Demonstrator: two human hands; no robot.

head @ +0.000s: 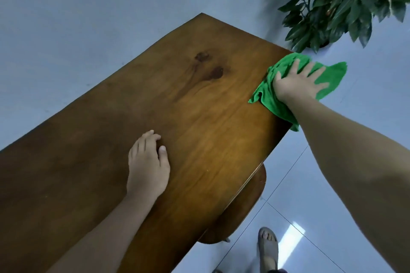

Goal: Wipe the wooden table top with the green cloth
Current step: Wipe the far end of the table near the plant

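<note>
A brown wooden table top (182, 104) with two dark knots fills the middle of the head view. The green cloth (269, 97) lies crumpled at the table's right edge, partly hanging past it. My right hand (298, 83) presses flat on the cloth, fingers spread across it. Nearer to me, my left hand (147, 165) rests palm down on the bare wood, fingers loosely curled, holding nothing.
A leafy green plant (346, 0) stands just beyond the table's far right corner. A rounded wooden seat (246, 208) sits under the right edge. My sandalled foot (268, 248) stands on the shiny tiled floor (332, 184). A pale wall (88, 17) is behind.
</note>
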